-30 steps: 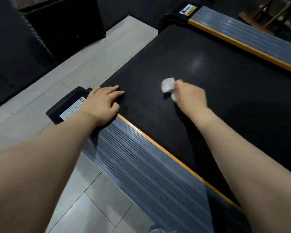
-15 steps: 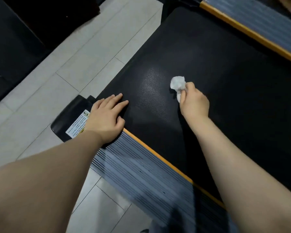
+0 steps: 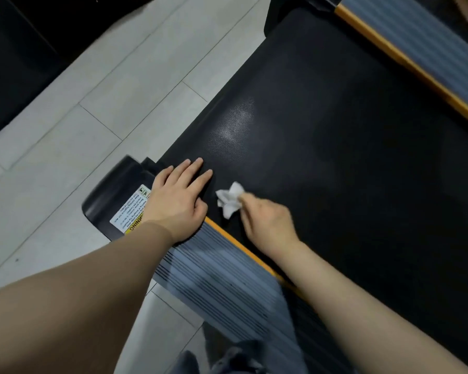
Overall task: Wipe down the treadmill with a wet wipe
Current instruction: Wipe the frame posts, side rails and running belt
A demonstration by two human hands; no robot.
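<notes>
- White crumpled wet wipe (image 3: 230, 199) is pinched in the fingertips of the right hand (image 3: 266, 221), fingers curled round its near end. The loose bunched part pokes up and to the left, away from the wrist, and it sits on the black belt (image 3: 349, 163) just beside the near orange strip (image 3: 227, 238).
- Left hand (image 3: 179, 201) lies flat, fingers straight and close together, pointing up-right. Its palm is over the corner where the ribbed grey side rail (image 3: 216, 287) meets the black end cap (image 3: 111, 195), and the fingertips reach onto the belt. The wipe is just right of its thumb, not touching as far as I can tell.
- Treadmill's long axis runs diagonally, from lower right up toward the top middle. The belt has a fine dotted texture with a shiny patch just beyond the left fingers.
- Warning sticker (image 3: 131, 214), white with a yellow edge, is on the end cap, partly covered by the left wrist.
- Far side has a matching grey rail (image 3: 416, 47) with its own orange edge, up in the top right.
- Pale grey tiled floor (image 3: 97, 109) runs along the left, with dark stuff in the top left corner that I can't make out.
- Bit of grey fabric (image 3: 227, 357) shows at the bottom edge, too blurry to say more.
</notes>
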